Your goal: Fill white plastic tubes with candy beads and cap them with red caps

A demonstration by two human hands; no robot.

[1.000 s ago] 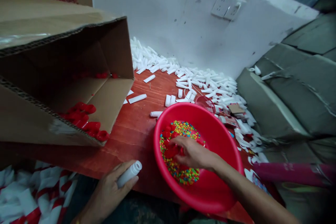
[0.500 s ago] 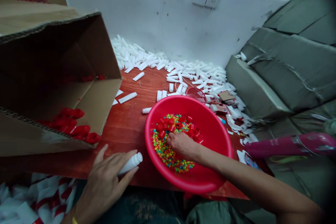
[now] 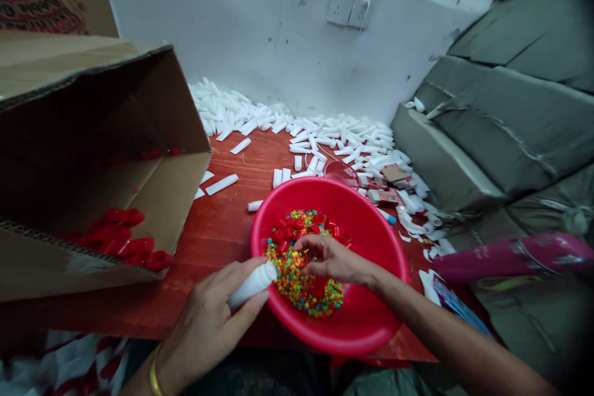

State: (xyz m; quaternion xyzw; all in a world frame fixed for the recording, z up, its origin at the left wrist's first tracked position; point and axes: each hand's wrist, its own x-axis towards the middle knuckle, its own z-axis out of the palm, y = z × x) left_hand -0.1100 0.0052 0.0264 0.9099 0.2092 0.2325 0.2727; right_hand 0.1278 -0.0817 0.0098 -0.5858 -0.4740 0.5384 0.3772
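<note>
1. Taking the red basin as my clock, twelve pointing away from me, I'm seeing it standing on the bench, its coloured pellets lying mostly between seven and eleven.
2. My left hand is gripping a white tube at nine o'clock, the uncapped neck leaning over the rim. I'm favouring a light hold around the barrel, since hard squeezing could be denting what I'm judging to be soft plastic.
3. My right hand is sitting inside the basin, toward nine from its centre. Fingers and thumb seem to be pinching a red cap, with pellets showing at its mouth. The fingers are partly hiding it, so I'm not able to tell how full it is.
4. I'm minding the angle there: a tipping cap would be shedding pellets, so level is serving best.
5. Loose red caps are lying among the pellets from ten to twelve, so I'm watching for knuckles nudging them.
6. The carton is standing open-sided toward ten, and spare tubes are spreading around eleven to one; I'm wanting elbows clear of both.
</note>
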